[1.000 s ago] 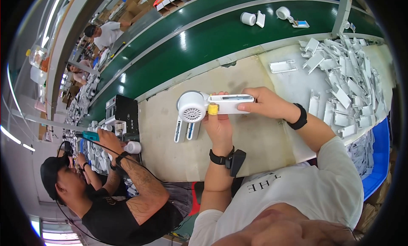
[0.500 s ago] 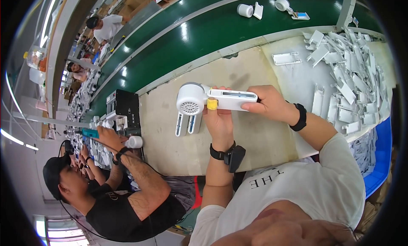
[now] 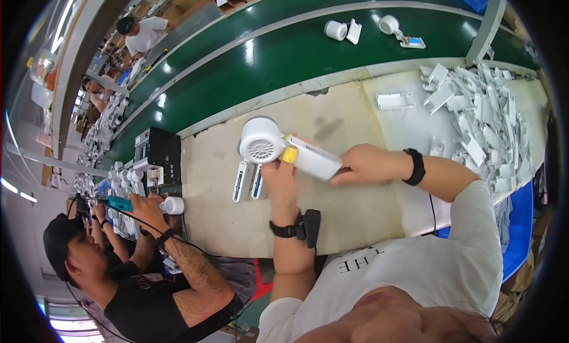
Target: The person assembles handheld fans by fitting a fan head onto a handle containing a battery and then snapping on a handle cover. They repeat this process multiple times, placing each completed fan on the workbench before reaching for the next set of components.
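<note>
White device: held up over the pale worktop (image 3: 367, 212); its white handle (image 3: 317, 160) is supported between both hands, and its round head (image 3: 261, 148) is set at the 10 o'clock end, with the slotted grille facing the camera.
Long axis of the handle: laid slantwise, from the head at 10 o'clock down to the free end at 4 o'clock.
Left hand (image 3: 282, 177): closed about the neck, where handle and head are joined; a yellow wrap (image 3: 290, 154) is seen at its thumb. From this hand the head is found at 11 o'clock.
Right hand (image 3: 358, 164): bent onto the free end, thumb and fingers brought together at the corner; how firmly it is pinched cannot be told. From this hand the handle is found at about 9 o'clock.
Nearer hand: the left to the head and neck, the right to the free end; the handle is touched by both.
Two slotted handles: one (image 3: 241, 182) and another (image 3: 256, 183), laid side by side at 9 o'clock from the left hand, their axes close to 12–6; their upper ends are hidden by the held head.
Loose white cover (image 3: 395, 101): placed at 1 o'clock from the right hand, apart from the pile of covers (image 3: 474, 118), which is heaped at 2 o'clock.
</note>
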The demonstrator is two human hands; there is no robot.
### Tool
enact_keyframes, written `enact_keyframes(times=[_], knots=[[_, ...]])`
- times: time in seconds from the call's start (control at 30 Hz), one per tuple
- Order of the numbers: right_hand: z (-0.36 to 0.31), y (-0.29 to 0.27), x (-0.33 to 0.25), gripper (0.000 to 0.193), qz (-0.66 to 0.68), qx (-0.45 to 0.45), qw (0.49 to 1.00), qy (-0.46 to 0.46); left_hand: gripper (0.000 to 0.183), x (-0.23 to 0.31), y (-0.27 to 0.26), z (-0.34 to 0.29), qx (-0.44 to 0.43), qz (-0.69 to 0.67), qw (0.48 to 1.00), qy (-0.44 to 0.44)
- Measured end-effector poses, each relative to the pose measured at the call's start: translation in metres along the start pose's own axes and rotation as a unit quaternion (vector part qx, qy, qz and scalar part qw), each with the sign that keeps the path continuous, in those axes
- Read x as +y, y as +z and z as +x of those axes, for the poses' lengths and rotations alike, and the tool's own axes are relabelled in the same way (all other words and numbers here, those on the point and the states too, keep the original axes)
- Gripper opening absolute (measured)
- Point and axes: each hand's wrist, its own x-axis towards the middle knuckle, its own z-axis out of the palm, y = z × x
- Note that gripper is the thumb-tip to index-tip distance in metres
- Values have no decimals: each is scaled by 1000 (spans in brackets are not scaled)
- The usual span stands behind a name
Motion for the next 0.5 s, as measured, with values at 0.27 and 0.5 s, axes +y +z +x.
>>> enact_keyframes(times=[0.27, 0.5], knots=[[104, -121, 128, 43, -264, 261, 922, 110, 31, 10, -34, 4, 90, 681, 727, 4], [172, -151, 190, 53, -308, 382, 825, 281, 26, 17, -37, -2, 14, 648, 761, -32]])
